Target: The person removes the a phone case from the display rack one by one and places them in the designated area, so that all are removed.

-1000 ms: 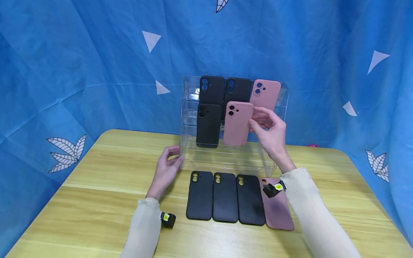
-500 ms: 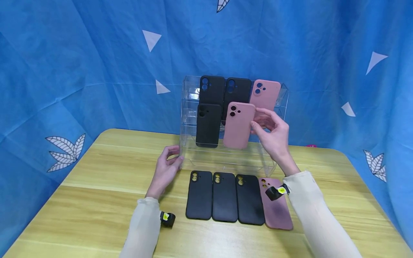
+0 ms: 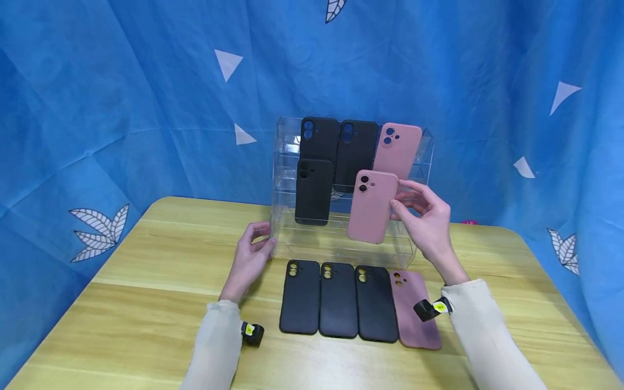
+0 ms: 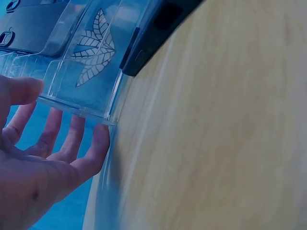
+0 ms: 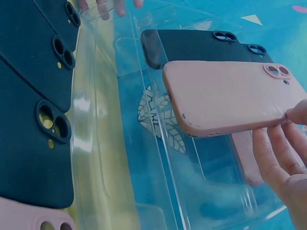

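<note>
In the head view my right hand (image 3: pixel 429 222) pinches a pink phone case (image 3: pixel 373 208) by its right edge, thumb in front and fingers behind. The case is upright and slightly tilted, in front of a clear acrylic display stand (image 3: pixel 312 246). My left hand (image 3: pixel 249 260) holds the stand's lower left side; in the left wrist view its thumb and fingertips lie along the clear panel. On the stand's upper tier stand two black phone cases (image 3: pixel 319 138) and a pink one (image 3: pixel 398 149). Another black case (image 3: pixel 313 192) stands in the tier below.
On the wooden table (image 3: pixel 161 281), before the stand, lies a row of three black cases (image 3: pixel 299 298) and a pink one (image 3: pixel 414 309), partly covered by the right wrist's camera (image 3: pixel 426 310). A blue curtain (image 3: pixel 146 108) hangs behind.
My right hand has drawn the pink case out of the lower tier, toward me, down and to the right. The left hand stays at the stand's side.
</note>
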Available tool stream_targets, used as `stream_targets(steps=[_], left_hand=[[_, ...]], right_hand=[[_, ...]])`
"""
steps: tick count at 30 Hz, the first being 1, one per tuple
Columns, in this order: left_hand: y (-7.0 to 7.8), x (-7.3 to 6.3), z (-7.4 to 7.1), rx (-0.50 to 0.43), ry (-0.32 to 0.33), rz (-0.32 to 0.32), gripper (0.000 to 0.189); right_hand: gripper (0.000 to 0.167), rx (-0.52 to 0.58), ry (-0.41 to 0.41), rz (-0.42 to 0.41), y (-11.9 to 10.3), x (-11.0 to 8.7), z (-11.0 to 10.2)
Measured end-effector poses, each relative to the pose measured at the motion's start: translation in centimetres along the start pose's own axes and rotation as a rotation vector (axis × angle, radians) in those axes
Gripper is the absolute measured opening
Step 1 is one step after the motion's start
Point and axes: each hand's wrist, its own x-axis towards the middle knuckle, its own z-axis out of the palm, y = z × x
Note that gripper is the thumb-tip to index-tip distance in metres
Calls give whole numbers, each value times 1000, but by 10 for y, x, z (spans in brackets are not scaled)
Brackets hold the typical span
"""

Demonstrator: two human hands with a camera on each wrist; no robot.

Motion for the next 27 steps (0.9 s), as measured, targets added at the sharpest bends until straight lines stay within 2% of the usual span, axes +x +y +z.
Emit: stream_targets(steps=[10,27], left_hand=[[1,-1,1,11,-3,4,43],[1,0,-1,7,-6,4,42]], right_hand=[[41,-33,-7,22,4,-18,-21],[43,40,-26,74,10,-44,-43]])
